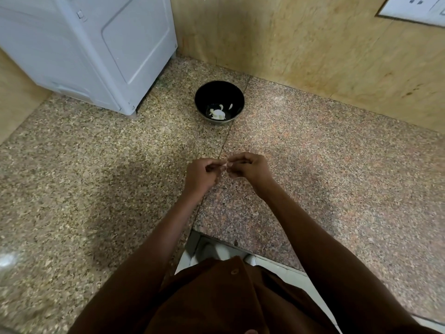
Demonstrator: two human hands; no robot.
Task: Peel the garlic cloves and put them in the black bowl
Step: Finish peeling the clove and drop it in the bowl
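writing was nowhere legible — the white panel [419,8] on the wall far up and to the right of the hands carried only dark marks too small to read.

garlic clove [224,167], pale and mostly hidden, sat between the fingertips of both hands; whether any skin remained on it could not be told. the left hand [201,175] had its fingers curled in and pinched the clove from one side, and the right hand [249,167] pinched it from the other, knuckles up, the two hands touching at the tips. both arms wore brown sleeves.

the black bowl [219,102] stood well beyond the hands, straight ahead of them, on the counter. it held a small heap of white garlic pieces [218,113] on its bottom — one sliver lay apart against the inner wall.

the counter [96,177] under the hands was speckled granite, tan on the left slab and pinker on the right, with a seam running between them toward the bowl. a white appliance [96,44] stood beyond the left hand, and tan stone wall [301,44] backed the bowl.
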